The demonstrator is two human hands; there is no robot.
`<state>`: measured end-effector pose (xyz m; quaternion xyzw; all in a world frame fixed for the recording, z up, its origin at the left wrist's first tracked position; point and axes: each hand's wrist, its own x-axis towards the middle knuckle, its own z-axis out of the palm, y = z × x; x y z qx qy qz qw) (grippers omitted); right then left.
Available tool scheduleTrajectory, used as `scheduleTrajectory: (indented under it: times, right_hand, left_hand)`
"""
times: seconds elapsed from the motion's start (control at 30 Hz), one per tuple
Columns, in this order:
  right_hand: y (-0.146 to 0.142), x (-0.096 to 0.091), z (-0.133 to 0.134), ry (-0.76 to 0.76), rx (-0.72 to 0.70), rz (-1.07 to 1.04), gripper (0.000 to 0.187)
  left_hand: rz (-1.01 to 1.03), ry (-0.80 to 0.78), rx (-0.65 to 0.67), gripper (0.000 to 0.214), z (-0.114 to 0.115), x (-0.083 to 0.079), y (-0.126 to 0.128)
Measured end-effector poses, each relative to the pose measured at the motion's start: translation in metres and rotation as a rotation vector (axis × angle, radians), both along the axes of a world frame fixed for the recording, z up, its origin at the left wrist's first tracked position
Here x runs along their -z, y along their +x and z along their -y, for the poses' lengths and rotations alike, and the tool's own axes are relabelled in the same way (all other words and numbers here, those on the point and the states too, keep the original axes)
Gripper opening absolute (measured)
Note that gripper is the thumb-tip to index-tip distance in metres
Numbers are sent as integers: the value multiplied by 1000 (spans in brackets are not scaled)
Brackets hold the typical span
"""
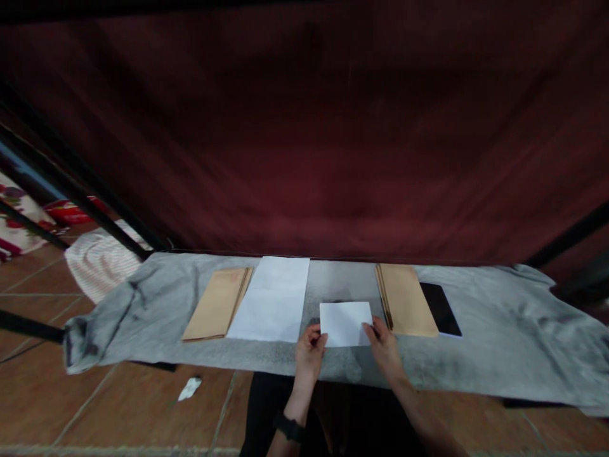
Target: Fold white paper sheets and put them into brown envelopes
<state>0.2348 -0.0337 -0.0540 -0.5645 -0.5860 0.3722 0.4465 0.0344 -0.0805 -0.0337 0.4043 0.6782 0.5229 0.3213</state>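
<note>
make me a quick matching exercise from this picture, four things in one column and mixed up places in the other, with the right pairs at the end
Things
1. small white sheet
2. large white sheet
3. black flat object
4. black wristband

Places
A. on the right side of the right brown stack
B. around the left wrist
C. held by the left hand and right hand
D. beside the left brown stack

Right pairs: 1-C, 2-D, 3-A, 4-B
</note>
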Motion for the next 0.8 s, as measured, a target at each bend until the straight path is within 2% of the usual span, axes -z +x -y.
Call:
scheduleTrajectory:
  times: [0.07, 0.13, 0.3, 0.43, 0.53, 0.6, 0.63, 0.73, 0.8]
  right_hand:
    - [-1, 4, 2, 31, 19, 81, 40]
    - [-1, 7, 3, 75, 29, 176, 37]
    - [-4, 12, 8, 175, 33, 330, 37]
    - [-5, 13, 8, 193, 24, 376, 40]
    - [-6, 11, 7, 193, 26, 407, 37]
    - [-7, 8, 7, 192, 26, 416, 35]
    - [-7, 7, 7, 192, 25, 419, 35]
    - [-8, 5, 8, 195, 33, 443, 35]
    - [-9, 5, 9, 205, 40, 470, 36]
  left_hand:
    - [-71, 11, -37, 19, 0, -1, -11]
    - [-148, 20, -86, 20, 0, -5, -32]
    - [-323, 9, -263, 34, -1, -32, -124]
    - [-816, -223, -470, 48, 5, -54, -198]
    - [-908, -439, -561, 73, 14, -62, -237]
    - [-805, -632, -528, 78, 20, -62, -255]
    - [-769, -683, -464, 80, 23, -62, -261]
    - [-829, -683, -409, 81, 30, -59, -267]
    - [-892, -656, -426, 79, 33, -57, -262]
